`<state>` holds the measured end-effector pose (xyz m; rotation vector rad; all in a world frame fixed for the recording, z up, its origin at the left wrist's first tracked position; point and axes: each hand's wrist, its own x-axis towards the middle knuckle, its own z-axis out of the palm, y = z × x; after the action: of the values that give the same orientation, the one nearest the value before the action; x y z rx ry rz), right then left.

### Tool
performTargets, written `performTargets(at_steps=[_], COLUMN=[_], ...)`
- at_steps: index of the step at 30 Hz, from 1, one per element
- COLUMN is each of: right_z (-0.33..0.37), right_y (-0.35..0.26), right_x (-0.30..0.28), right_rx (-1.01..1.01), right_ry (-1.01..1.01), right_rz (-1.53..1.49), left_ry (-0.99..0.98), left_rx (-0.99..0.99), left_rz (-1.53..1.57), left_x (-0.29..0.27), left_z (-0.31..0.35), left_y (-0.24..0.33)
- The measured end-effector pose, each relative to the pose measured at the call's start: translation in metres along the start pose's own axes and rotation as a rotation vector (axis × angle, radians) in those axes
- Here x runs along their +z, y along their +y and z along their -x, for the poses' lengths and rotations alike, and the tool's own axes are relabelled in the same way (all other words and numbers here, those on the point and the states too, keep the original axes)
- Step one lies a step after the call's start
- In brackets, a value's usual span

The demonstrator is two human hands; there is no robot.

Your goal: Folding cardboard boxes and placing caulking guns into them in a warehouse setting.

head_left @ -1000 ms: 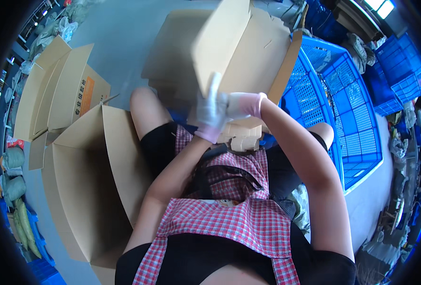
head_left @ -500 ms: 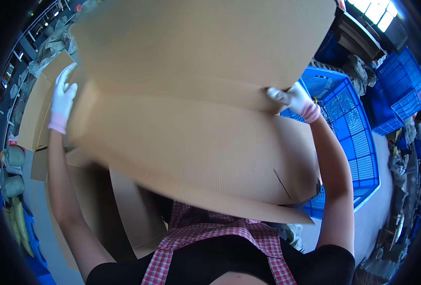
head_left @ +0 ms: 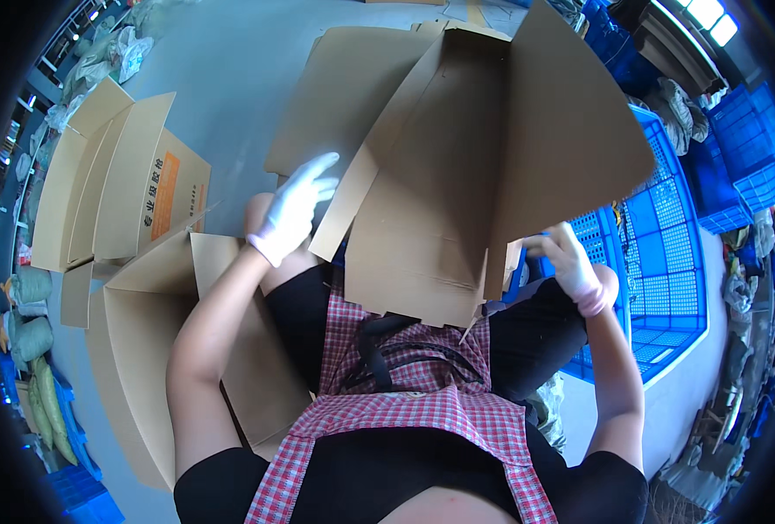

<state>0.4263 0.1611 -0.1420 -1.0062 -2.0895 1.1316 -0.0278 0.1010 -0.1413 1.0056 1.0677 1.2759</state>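
Observation:
A large brown cardboard box (head_left: 435,166) stands open in front of my lap, its flaps spread and its hollow inside showing. My left hand (head_left: 293,210), in a white glove, is beside the box's left flap with fingers spread, holding nothing. To the right of the box's near corner is my right hand (head_left: 569,264), also gloved, its fingers loosely bent and apart. No grip on the cardboard shows there; whether the fingertips touch its edge is hard to tell.
Open cartons stand at left: a printed box (head_left: 134,175) and a nearer carton (head_left: 156,349). Behind the middle box lies a flat cardboard piece (head_left: 344,87). A blue plastic crate (head_left: 667,271) sits at right, with stacked blue bins (head_left: 746,148) beyond.
The large cardboard has swung from a broad panel across my view into an open box shape before me. My left hand moved right and down; my right hand moved lower, off the panel's edge.

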Motion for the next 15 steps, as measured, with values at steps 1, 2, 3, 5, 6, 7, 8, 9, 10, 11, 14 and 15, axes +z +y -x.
performTargets(at_steps=[1, 2, 3, 5, 6, 7, 8, 9, 10, 11, 14, 15], right_z=[0.011, 0.010, 0.008, -0.001, -0.009, -0.023, -0.034, -0.045, -0.053, -0.059, -0.050, -0.044], right_y=[0.008, -0.006, -0.023, -0.028, -0.021, -0.025, -0.014, -0.003, -0.001, 0.000, -0.018, -0.027], right_x=[0.006, 0.010, 0.013, 0.018, 0.030, 0.041, 0.044, 0.047, 0.046, 0.045, 0.043, 0.042], right_rx=[0.000, -0.132, -0.269, -0.485, -0.407, -0.354, -0.242, -0.137, -0.215, -0.291, -0.290, -0.300], right_ry=[0.270, 0.295, 0.317, 0.134, 0.193, 0.197, 0.135, 0.073, 0.099, 0.130, 0.159, 0.173], right_rz=[0.241, 0.493, 0.744, 0.815, 0.898, 0.912, 0.928, 0.937, 0.855, 0.778, 0.711, 0.682], left_ry=[-0.030, -0.029, -0.016, -0.478, -0.472, -0.356, -0.351, -0.341, -0.349, -0.288, -0.148, -0.064], left_rx=[-0.093, -0.397, -0.412, -0.075, 0.130, 0.506, 0.450, 0.393, 0.390, 0.367, 0.323, 0.307], left_rz=[-0.191, -0.280, -0.279, -1.538, -1.528, -1.402, -1.353, -1.310, -1.307, -1.272, -1.172, -1.108], left_x=[0.003, 0.007, 0.010, 0.014, 0.003, -0.015, -0.008, 0.005, 0.017, 0.031, 0.052, 0.054], left_z=[0.006, 0.004, 0.006, 0.001, -0.008, -0.016, -0.029, -0.036, -0.036, -0.036, -0.012, -0.006], left_y=[0.020, 0.033, 0.032, 0.033, 0.015, -0.016, -0.018, -0.020, -0.019, -0.015, 0.008, 0.011])
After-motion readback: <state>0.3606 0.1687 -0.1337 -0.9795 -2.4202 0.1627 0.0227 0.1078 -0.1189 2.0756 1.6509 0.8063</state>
